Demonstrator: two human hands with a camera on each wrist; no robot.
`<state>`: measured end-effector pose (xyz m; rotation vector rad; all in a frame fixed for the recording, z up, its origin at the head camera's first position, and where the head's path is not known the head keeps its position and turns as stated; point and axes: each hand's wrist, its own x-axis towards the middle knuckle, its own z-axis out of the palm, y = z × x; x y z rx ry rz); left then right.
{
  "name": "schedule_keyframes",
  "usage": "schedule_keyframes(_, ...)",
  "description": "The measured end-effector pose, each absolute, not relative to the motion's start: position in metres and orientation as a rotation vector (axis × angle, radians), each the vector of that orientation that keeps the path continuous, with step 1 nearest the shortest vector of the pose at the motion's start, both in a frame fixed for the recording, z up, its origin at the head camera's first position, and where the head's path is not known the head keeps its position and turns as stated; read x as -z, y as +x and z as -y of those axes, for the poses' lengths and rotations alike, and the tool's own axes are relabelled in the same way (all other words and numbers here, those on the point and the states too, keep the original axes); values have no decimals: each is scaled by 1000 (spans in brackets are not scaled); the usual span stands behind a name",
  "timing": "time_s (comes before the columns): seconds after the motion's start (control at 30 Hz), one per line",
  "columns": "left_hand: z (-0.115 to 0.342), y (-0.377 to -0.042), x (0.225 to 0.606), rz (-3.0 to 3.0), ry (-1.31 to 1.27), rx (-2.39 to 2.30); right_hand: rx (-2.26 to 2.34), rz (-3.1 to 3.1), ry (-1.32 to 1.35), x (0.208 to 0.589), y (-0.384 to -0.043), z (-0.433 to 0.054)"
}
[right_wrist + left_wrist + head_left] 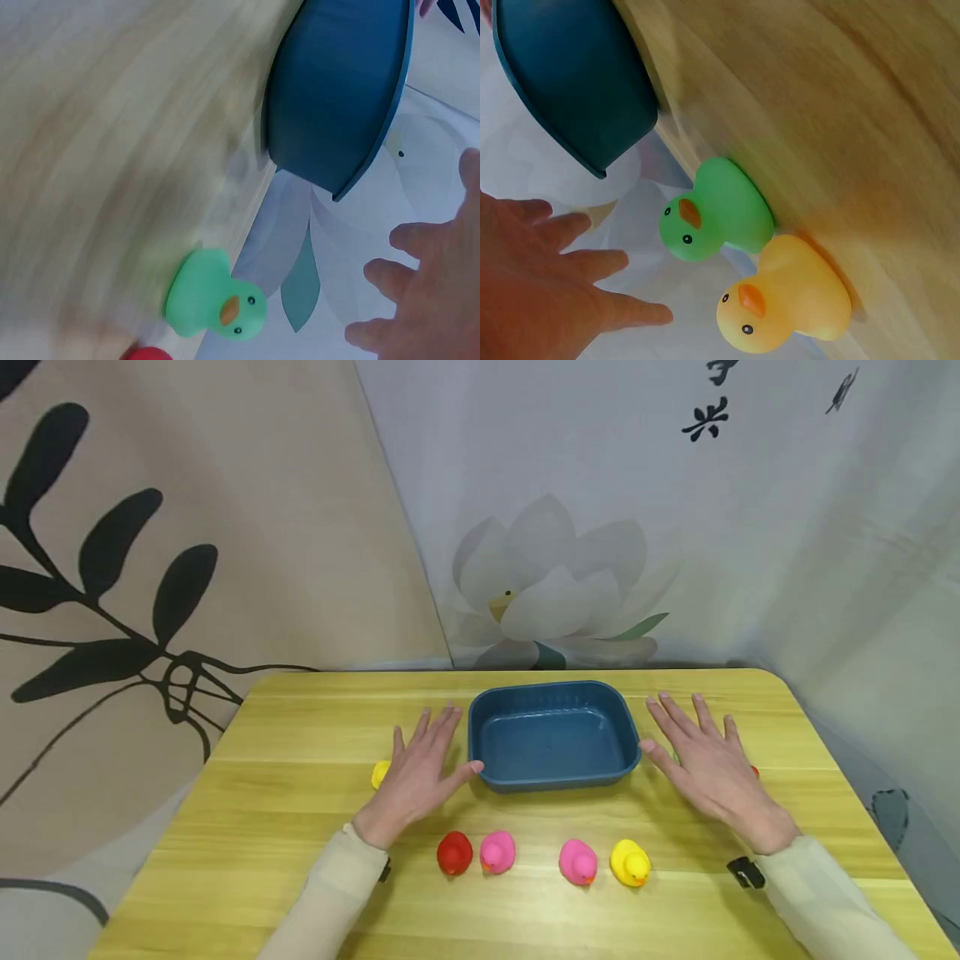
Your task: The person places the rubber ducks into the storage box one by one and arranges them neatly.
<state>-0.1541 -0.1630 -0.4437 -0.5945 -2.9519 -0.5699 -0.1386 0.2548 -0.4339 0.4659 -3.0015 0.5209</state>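
Observation:
A dark blue rectangular tub stands between my two hands near the table's back edge. My left hand hovers at its left side with fingers spread, holding nothing. On the tub's right, my right hand is spread likewise, its thumb near the rim. By the left hand are a green rubber duck and a yellow rubber duck. Another green duck and a red duck, mostly cut off, lie by the right hand. From the head view the hands largely hide these ducks.
In front of the tub sit a red duck, a pink duck, a second pink duck and a yellow duck. They rest on a wooden table. A printed curtain hangs behind it.

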Motion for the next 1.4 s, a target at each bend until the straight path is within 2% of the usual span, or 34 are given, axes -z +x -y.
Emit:
schedule_keyframes(0.7,151,-156,450,3053,-701,540,-637,2975,517,430,-122,-249)
schedule_keyframes(1.4,155,-153,453,3084,-656,621,-689,2897,630,436,-86,-247)
